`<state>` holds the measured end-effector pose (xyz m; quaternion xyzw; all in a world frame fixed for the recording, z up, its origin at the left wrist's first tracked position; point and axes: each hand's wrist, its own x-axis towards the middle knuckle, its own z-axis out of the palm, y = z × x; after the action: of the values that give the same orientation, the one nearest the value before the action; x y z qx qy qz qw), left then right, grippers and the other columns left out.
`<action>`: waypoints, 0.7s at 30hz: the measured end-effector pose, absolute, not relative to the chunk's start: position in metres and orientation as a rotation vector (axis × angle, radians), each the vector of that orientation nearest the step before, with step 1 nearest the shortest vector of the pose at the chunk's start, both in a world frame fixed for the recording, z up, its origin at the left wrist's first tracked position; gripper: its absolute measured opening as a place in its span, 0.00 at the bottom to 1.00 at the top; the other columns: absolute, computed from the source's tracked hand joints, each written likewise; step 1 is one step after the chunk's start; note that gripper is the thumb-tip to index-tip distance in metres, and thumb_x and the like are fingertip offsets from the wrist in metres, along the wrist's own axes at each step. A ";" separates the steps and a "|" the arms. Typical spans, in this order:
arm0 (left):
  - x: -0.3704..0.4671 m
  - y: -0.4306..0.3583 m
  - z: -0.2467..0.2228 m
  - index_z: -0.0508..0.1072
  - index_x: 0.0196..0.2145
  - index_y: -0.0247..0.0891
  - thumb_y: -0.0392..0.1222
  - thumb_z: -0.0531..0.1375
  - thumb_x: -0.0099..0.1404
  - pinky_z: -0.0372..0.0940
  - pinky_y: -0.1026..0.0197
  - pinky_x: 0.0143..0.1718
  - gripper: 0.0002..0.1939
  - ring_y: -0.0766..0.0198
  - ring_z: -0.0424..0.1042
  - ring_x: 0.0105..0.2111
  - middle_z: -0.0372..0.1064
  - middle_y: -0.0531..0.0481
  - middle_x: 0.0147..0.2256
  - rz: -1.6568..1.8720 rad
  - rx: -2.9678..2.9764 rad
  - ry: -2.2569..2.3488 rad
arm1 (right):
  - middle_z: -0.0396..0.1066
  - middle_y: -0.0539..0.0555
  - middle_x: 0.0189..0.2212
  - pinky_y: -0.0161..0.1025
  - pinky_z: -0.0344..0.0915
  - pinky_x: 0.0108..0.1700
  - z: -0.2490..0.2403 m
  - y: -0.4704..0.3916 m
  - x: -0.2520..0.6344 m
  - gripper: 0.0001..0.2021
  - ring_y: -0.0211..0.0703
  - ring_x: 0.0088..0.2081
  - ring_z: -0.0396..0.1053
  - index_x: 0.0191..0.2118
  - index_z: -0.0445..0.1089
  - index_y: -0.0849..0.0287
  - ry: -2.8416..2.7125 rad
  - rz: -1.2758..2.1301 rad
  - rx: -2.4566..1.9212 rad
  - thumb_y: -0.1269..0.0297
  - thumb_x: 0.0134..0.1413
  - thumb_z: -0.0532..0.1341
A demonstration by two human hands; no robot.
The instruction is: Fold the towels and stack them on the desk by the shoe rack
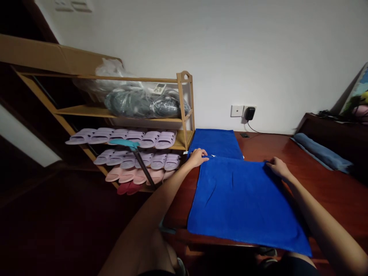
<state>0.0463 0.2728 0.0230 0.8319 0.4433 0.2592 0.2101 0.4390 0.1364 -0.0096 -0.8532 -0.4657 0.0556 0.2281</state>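
Observation:
A blue towel (241, 203) lies spread out on the reddish-brown wooden table (324, 199), its near edge hanging a little over the front. My left hand (198, 158) pinches its far left corner, close to a small white tag. At the far right corner, my right hand (277, 168) has its fingers closed on the towel's edge. Just behind lies a second blue cloth (215, 142), flat and apparently folded, partly overlapped by the front towel.
Left of the table stands a wooden shoe rack (184, 111) with rows of lilac slippers (129, 137) and pink slippers (138, 175). A teal-topped pole (143, 168) leans before it. A rolled grey-blue cloth (322, 151) lies at right. A black plug (250, 113) sits in the wall socket.

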 end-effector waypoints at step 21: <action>0.003 0.288 0.042 0.66 0.29 0.37 0.45 0.61 0.58 0.55 0.68 0.21 0.09 0.69 0.61 0.17 0.60 0.59 0.17 0.976 1.919 1.134 | 0.76 0.56 0.37 0.35 0.65 0.42 0.012 0.165 0.393 0.13 0.42 0.39 0.72 0.41 0.73 0.60 -1.335 0.201 -2.001 0.62 0.51 0.58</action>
<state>0.0031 0.2882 0.0417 0.7397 0.4371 0.3761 0.3469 0.3935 0.1652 0.0119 -0.7748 -0.5169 0.0776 0.3558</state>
